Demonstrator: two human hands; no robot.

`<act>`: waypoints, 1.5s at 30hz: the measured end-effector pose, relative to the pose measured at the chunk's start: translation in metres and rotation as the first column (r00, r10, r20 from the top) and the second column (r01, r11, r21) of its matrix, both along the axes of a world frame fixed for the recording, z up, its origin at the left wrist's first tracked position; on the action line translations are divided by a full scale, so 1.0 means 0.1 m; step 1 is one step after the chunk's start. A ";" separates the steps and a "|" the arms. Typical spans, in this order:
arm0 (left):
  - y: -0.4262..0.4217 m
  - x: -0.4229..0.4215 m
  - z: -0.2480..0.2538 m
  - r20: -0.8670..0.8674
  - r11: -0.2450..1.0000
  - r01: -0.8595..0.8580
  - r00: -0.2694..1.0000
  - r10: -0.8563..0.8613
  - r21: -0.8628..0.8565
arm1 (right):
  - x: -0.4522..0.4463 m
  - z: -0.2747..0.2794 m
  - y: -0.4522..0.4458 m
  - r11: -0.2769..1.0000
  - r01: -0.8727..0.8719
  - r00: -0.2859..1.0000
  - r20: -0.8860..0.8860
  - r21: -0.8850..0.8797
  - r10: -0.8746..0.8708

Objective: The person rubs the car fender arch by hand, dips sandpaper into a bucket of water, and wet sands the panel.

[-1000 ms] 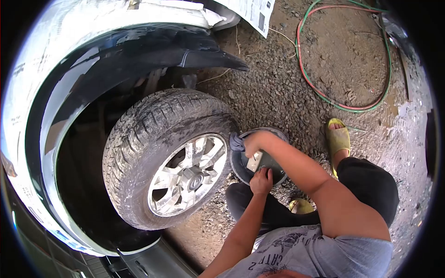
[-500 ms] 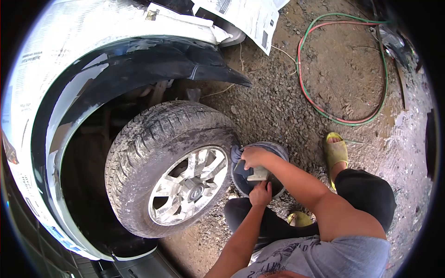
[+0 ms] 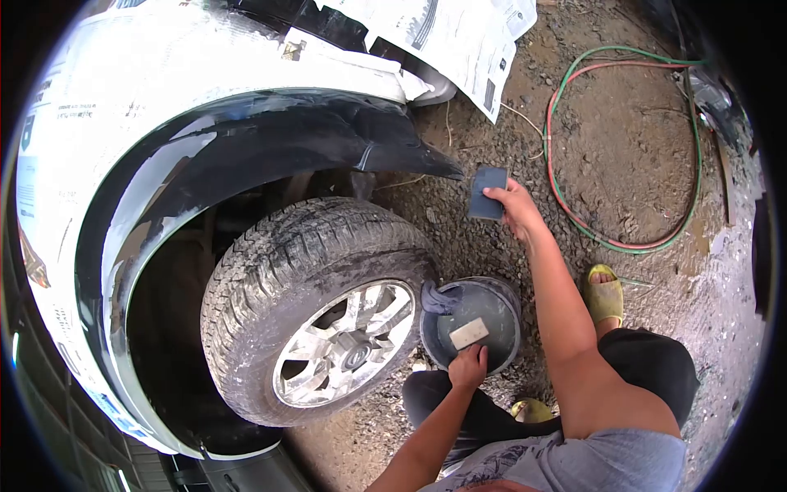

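Note:
My right hand pinches a dark grey piece of sandpaper, held up over the gravel beyond the bucket. The thumb lies across its face. Lower down, my left hand grips one end of a pale beige sanding block above the bucket's opening. The grey bucket stands beside the tyre, with what looks like water inside. A grey-blue cloth hangs over its rim on the tyre side.
A muddy wheel sits under a dark wheel arch, with newspaper covering the bodywork around it. Red and green hoses loop on the gravel. My foot in a yellow slipper is right of the bucket.
My right hand has lifted out of the bucket, up and away, with the sandpaper. My left hand stays by the bucket with the block. The whole view has shifted slightly.

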State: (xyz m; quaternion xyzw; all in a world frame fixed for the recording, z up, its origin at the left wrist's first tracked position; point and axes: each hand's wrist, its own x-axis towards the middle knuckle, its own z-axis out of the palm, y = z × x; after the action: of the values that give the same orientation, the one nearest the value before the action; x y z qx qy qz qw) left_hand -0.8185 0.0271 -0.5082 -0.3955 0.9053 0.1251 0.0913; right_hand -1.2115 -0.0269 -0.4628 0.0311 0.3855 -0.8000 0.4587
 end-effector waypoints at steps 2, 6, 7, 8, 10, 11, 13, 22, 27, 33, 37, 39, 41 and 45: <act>0.00 -0.01 -0.01 -0.038 1.000 0.001 0.999 -0.001 -0.006 | -0.08 0.00 -0.06 0.998 0.024 1.000 -0.007 -0.050 -0.024; -0.03 -0.01 0.00 0.001 1.000 0.009 1.000 -0.009 0.010 | -0.15 0.18 -0.23 0.995 0.074 0.996 -0.044 -0.063 -0.077; -0.03 -0.02 0.00 0.015 1.000 0.009 1.000 -0.010 0.013 | -0.18 0.17 -0.31 0.991 0.098 0.993 -0.057 -0.094 -0.104; -0.03 -0.02 -0.01 0.010 1.000 0.006 1.000 -0.006 0.013 | -0.20 0.22 -0.36 0.990 0.090 0.992 -0.083 -0.108 -0.099; -0.03 -0.01 -0.02 0.002 1.000 -0.001 1.000 0.001 0.010 | -0.23 0.30 -0.47 0.988 0.073 0.987 -0.133 -0.139 -0.092; -0.03 -0.01 -0.01 0.018 1.000 -0.014 1.000 0.014 0.015 | -0.23 0.38 -0.53 0.982 0.112 0.980 -0.147 -0.153 -0.135; -0.05 -0.02 0.01 0.012 1.000 -0.011 1.000 0.011 0.023 | -0.28 0.51 -0.62 0.987 0.121 0.953 -0.266 -0.105 -0.146; -0.05 -0.03 0.03 -0.008 0.998 0.009 1.000 -0.008 0.054 | -0.37 0.84 -1.01 0.975 0.215 0.758 -0.621 -0.054 -0.201; -0.06 -0.03 0.03 0.006 0.998 0.017 1.000 -0.018 0.067 | -0.44 1.15 -1.09 0.991 0.114 0.683 -0.719 -0.069 -0.129; -0.08 -0.07 0.07 -0.065 0.997 0.017 0.998 -0.012 0.073 | -0.45 1.37 -1.25 0.969 0.205 0.343 -0.917 -0.139 -0.204; -0.10 -0.07 0.06 0.001 0.997 0.016 1.000 -0.016 0.072 | -0.54 0.86 -1.35 0.974 0.183 0.353 -0.916 -0.134 -0.192; -0.10 -0.07 0.08 0.008 0.997 0.015 1.000 -0.016 0.077 | -0.59 0.65 -1.34 0.985 0.140 0.386 -0.911 -0.102 -0.149; -0.05 -0.01 0.06 0.028 0.998 0.009 1.000 -0.010 0.054 | -0.69 0.66 -1.33 0.989 0.120 0.375 -0.919 -0.086 -0.126; -0.05 -0.03 0.05 0.078 0.996 -0.065 0.995 0.061 0.055 | -0.59 1.35 -1.30 0.959 0.160 0.210 -0.941 -0.234 -0.265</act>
State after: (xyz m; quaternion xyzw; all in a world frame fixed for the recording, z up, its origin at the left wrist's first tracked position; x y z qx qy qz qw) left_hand -0.8218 0.0221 -0.5036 -0.4256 0.8842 0.1389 0.1331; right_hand -1.2709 -0.1572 -0.3282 -0.4336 0.5425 -0.7194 0.0116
